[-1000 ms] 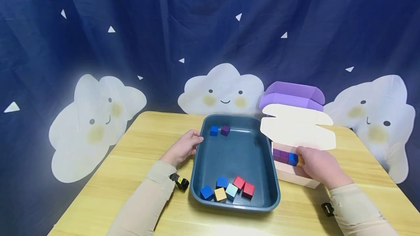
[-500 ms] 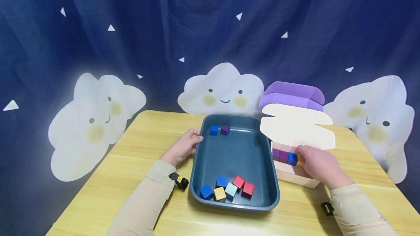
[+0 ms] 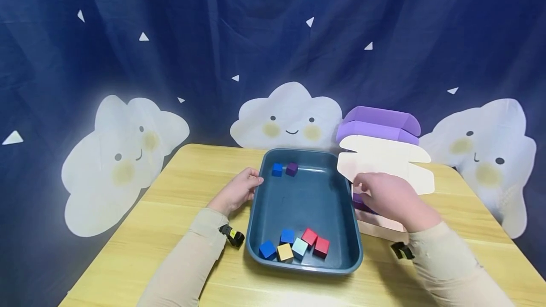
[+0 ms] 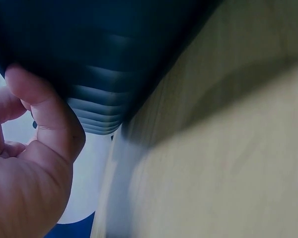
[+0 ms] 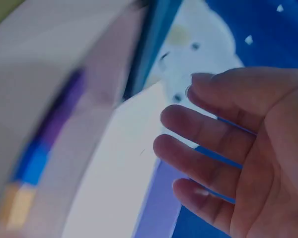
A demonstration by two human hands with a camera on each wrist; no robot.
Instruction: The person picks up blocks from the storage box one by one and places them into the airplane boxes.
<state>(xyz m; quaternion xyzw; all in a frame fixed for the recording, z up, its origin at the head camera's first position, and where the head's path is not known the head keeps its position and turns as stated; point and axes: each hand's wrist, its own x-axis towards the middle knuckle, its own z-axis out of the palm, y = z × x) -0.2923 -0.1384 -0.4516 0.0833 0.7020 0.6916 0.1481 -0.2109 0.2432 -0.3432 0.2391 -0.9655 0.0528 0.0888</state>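
Observation:
My left hand [image 3: 239, 189] holds the left rim of the dark blue-grey tray [image 3: 251, 221]; in the left wrist view, its bent fingers meet the tray's ribbed outer wall. Above the open purple-and-white cardboard box [image 3: 379, 231] hovers my right hand [image 3: 390, 198], which hides part of the inside. Seen from the right wrist, the fingers are loosely bent with nothing between them. A row of purple cubes [image 5: 62, 109], a blue cube [image 5: 32, 163] and an orange cube [image 5: 17, 203] lies inside the box, blurred in that view.
Blue [image 3: 277, 169] and purple [image 3: 292, 169] cubes sit in the tray's far left corner. Along its near end are several more cubes: blue, yellow [image 3: 285, 253], pale green [image 3: 299, 248] and red [image 3: 321, 247]. The box's raised lid [image 3: 384, 155] stands behind it on the wooden table [image 3: 204, 169].
My right hand has let go of the orange cube in the box and moved left and up, towards the tray's right rim. My left hand and the tray have stayed put.

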